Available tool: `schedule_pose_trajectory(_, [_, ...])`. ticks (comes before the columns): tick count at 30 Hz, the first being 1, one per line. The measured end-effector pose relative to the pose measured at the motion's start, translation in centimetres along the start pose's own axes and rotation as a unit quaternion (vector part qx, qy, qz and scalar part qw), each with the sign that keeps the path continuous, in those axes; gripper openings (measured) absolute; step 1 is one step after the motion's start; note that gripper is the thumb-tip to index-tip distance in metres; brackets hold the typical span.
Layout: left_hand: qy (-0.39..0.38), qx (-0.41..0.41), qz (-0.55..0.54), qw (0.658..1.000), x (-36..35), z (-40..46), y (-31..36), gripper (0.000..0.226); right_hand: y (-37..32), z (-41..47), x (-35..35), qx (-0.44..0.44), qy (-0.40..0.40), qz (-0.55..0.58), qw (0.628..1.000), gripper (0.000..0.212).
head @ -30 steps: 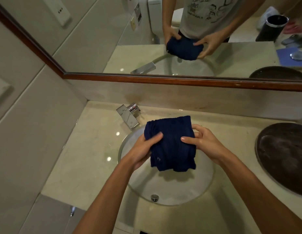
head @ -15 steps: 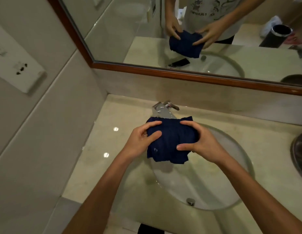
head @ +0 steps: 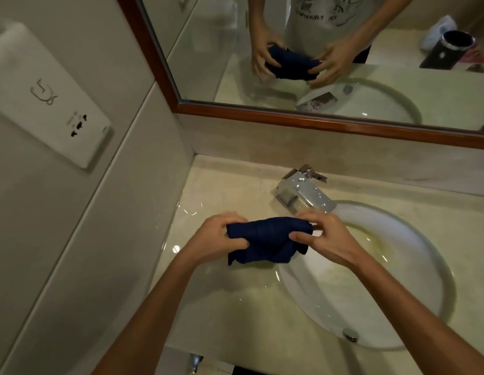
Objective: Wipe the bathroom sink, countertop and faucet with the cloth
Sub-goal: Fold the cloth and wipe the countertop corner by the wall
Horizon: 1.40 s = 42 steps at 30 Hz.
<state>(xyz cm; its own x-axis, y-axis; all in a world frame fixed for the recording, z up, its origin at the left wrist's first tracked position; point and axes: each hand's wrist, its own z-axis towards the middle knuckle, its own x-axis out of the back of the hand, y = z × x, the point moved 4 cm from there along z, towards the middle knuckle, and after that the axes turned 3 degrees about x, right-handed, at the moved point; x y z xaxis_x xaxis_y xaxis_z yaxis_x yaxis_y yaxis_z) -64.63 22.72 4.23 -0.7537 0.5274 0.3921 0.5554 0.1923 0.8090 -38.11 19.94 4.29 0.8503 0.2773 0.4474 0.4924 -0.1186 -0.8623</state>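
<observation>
A dark blue cloth (head: 265, 240) is bunched up between both hands, just above the left rim of the white oval sink (head: 392, 269). My left hand (head: 216, 238) grips its left end and my right hand (head: 326, 238) pinches its right end. The chrome faucet (head: 305, 192) stands just behind my right hand, its spout pointing toward the basin. The cream stone countertop (head: 224, 190) runs around the sink and to the left corner. The drain (head: 349, 334) shows at the basin's near side.
A wood-framed mirror (head: 303, 115) hangs above the backsplash and reflects my hands and the cloth. A white wall socket plate (head: 49, 101) sits on the left wall. The tiled left wall meets the counter in a corner.
The cloth has gone from a flat folded pad to a tighter, bunched roll. Both hands moved with it to the left of the faucet, over the sink's left rim, as the view swung left.
</observation>
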Motion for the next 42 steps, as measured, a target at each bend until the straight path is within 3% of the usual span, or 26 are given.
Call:
schedule_pose_trajectory(4, [-0.009,0.053,-0.203,0.978,1.3,-1.2,-1.7,0.031,0.7,0.1,-2.9,-0.09,0.006,0.211,0.973,0.009])
schedule_pose_trajectory(7, [0.029,0.095,-0.26,0.961,2.4,-0.9,-3.0,0.032,0.1,1.0,-4.7,-0.11,0.02,0.26,0.959,0.016])
schedule_pose_trajectory(12, [0.177,0.109,-0.29,0.934,6.6,1.6,-2.7,0.033,-3.2,5.5,-5.6,-0.097,0.084,0.286,0.95,0.016])
schedule_pose_trajectory(15, [0.251,0.093,-0.269,0.926,10.5,4.5,-1.6,0.048,-5.0,10.1,-5.7,-0.094,0.115,0.245,0.958,0.008])
schedule_pose_trajectory(16, [0.285,0.086,-0.227,0.927,11.9,5.6,-1.3,0.054,-5.9,11.7,-5.7,-0.092,0.122,0.237,0.959,0.015])
schedule_pose_trajectory(18, [0.38,0.079,-0.031,0.921,14.6,7.2,-0.3,0.067,-6.9,14.9,-5.3,-0.097,0.12,0.152,0.976,0.048])
schedule_pose_trajectory(20, [0.423,0.084,0.143,0.891,15.1,8.0,0.4,0.061,-7.6,16.5,-4.4,-0.11,0.118,-0.004,0.987,0.074])
schedule_pose_trajectory(22, [0.385,0.114,0.206,0.892,13.5,8.6,0.1,0.042,-7.4,16.7,-3.4,-0.085,0.141,-0.061,0.984,0.066])
schedule_pose_trajectory(25, [0.383,0.077,0.096,0.915,11.1,7.7,0.6,0.028,-6.1,14.8,-2.4,-0.007,0.171,-0.093,0.981,0.028])
schedule_pose_trajectory(28, [0.46,-0.016,-0.12,0.88,10.4,4.3,4.4,0.008,-4.3,13.1,-0.5,0.052,0.236,-0.159,0.957,0.015])
schedule_pose_trajectory(30, [0.491,-0.085,-0.136,0.856,10.5,2.8,7.1,0.006,-3.0,12.8,1.1,0.062,0.265,-0.201,0.941,0.012])
schedule_pose_trajectory(33, [0.47,-0.084,-0.065,0.876,10.8,6.1,5.9,0.008,-1.7,13.3,2.3,0.068,0.251,-0.264,0.929,0.013])
schedule_pose_trajectory(36, [0.422,0.022,0.068,0.904,9.8,13.4,0.1,0.035,-0.9,13.9,2.3,0.088,0.206,-0.302,0.927,0.02])
schedule_pose_trajectory(42, [0.348,0.134,0.264,0.89,5.2,21.8,-5.8,0.11,0.2,14.0,2.1,0.098,0.192,-0.31,0.926,0.022])
